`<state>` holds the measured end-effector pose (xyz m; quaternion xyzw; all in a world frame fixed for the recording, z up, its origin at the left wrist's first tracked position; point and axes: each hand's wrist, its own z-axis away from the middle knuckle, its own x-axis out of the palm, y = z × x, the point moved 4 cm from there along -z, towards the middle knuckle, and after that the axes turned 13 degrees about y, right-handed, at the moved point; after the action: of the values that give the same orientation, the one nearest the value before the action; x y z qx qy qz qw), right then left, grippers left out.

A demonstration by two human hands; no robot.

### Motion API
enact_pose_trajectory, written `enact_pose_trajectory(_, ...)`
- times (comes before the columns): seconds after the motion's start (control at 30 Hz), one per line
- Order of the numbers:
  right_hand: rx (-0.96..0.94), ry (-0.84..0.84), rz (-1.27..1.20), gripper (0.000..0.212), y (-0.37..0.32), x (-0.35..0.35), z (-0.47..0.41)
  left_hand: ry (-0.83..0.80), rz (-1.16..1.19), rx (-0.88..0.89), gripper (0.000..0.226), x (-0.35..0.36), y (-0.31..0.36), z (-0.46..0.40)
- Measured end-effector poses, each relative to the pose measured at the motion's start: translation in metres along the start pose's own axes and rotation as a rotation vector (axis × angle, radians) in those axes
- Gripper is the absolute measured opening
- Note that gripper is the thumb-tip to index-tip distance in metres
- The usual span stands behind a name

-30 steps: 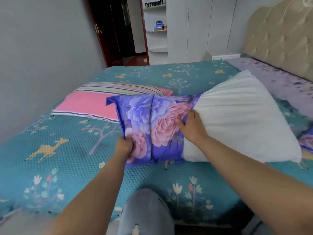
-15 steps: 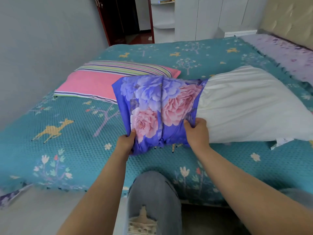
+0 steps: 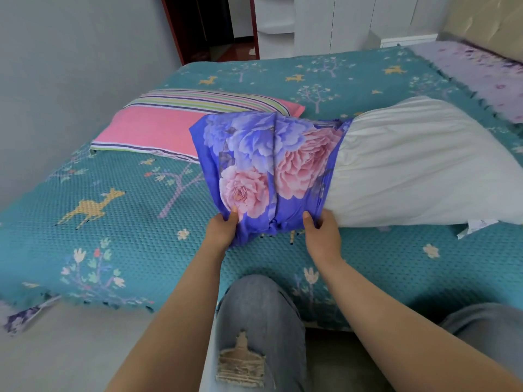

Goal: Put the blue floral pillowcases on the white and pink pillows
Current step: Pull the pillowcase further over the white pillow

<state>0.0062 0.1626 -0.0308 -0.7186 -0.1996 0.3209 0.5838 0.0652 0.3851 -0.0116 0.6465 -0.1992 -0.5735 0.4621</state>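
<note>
A white pillow (image 3: 418,165) lies across the bed, its left end inside a bunched blue floral pillowcase (image 3: 268,165) with big pink and violet flowers. My left hand (image 3: 222,232) grips the case's near left corner. My right hand (image 3: 321,233) pinches the case's near edge where it meets the bare pillow. A pink pillow (image 3: 152,128) with a striped band lies bare behind and to the left of the case, its right part hidden by it.
A teal bedspread (image 3: 113,222) with deer and trees covers the bed. A lilac sheet (image 3: 478,69) and beige headboard (image 3: 486,21) are at the far right. My knee in ripped jeans (image 3: 254,321) presses against the bed's near edge. A doorway (image 3: 209,24) stands beyond the bed.
My right hand dropped from the top of the case to its near lower edge. The pillow's covered end sank toward the bed, and the view tilted down.
</note>
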Motion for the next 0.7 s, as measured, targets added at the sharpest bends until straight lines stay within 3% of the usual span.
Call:
enact_pose_trajectory(0.1,0.045,0.088,-0.106,0.009,-0.001,0.008,0.004,-0.068,0.021,-0.055,0.046,0.009,0.013,0.001)
enact_pose_trajectory(0.23,0.217,0.258,-0.273,0.006,-0.014,0.010,-0.004,0.033,0.105,0.002,0.045,0.005,0.057,-0.002)
enact_pose_trajectory(0.33,0.194,0.375,-0.317,0.012,-0.037,-0.001,-0.024,0.138,0.126,0.132,0.044,-0.013,0.111,-0.003)
enact_pose_trajectory(0.47,0.028,0.284,-0.246,0.041,-0.060,-0.013,-0.043,0.167,0.335,0.136,0.048,-0.028,0.144,-0.006)
enact_pose_trajectory(0.57,-0.137,0.265,-0.140,0.041,-0.068,-0.029,-0.047,0.090,0.501,-0.012,0.050,-0.024,0.137,-0.007)
enact_pose_trajectory(0.7,0.022,0.324,-0.420,0.031,-0.072,-0.052,-0.039,0.130,0.563,-0.012,0.047,-0.035,0.143,0.000)
